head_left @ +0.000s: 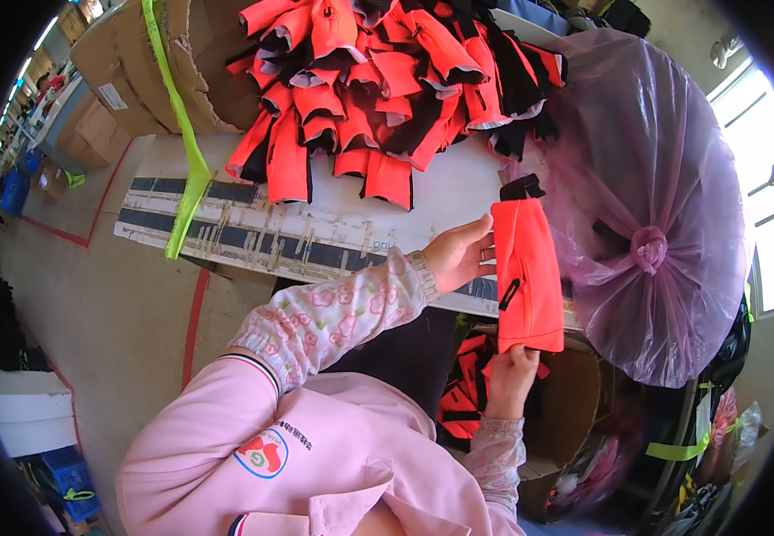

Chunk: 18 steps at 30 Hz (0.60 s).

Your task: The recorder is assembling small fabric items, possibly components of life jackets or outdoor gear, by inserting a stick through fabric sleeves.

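A bright orange tube-like fabric piece point(528, 259), with a short black zip on its front and a black end at the top, is stretched upright between my hands. My left hand point(458, 256) is at its upper left edge, thumb along the edge and fingers partly hidden behind the cloth. Below, my right hand point(510, 380) pinches the hem at the bottom end. Beyond them on the table point(315, 223) lies a heap of similar orange and black pieces point(387, 89).
A large knotted pink plastic bag point(651, 250) bulges at the right. Under the table edge, an open cardboard box point(579, 384) holds more orange pieces. A yellow-green strip point(192, 179) hangs over the table's left part, beside a big carton point(137, 67). Red lines mark the floor.
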Motion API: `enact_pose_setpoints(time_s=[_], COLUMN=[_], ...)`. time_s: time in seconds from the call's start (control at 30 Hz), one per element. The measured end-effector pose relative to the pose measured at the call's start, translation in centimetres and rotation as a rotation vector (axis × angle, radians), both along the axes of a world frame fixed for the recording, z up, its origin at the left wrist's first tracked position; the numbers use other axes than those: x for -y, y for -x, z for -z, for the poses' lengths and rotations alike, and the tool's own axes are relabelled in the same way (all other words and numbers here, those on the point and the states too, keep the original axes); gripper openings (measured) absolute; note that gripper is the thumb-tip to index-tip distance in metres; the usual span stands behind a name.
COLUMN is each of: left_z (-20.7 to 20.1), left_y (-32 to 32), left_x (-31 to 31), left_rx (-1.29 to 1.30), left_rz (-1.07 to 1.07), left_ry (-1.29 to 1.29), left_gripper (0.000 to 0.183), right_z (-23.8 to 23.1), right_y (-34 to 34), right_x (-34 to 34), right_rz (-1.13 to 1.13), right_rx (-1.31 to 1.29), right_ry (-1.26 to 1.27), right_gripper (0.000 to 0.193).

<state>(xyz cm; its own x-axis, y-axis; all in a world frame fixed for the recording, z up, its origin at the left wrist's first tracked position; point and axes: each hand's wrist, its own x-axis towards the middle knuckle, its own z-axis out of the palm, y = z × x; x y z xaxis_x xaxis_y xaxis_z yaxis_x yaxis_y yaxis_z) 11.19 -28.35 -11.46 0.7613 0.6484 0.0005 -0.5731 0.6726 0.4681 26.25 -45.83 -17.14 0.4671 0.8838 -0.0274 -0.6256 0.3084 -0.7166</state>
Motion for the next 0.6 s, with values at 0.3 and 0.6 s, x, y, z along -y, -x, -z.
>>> enact_pose_setpoints(time_s=[0.3,0.6], left_z=[0.2,-1.7], left_y=[-1.3,-0.2], left_x=[1.1,2.4], left_rx=[-0.328,-0.333], left_rz=[-0.275,-0.264], left_ry=[-0.08,-0.057], left_gripper=[0.035,0.026], right_z=[4.5,6.1], right_y=[0.9,1.2], right_x=[-0.3,-1.2], right_rz=[-0.074,-0.124], right_rx=[-0.107,-0.109], right_ry=[0.142,0.183], right_gripper=[0.032,0.032])
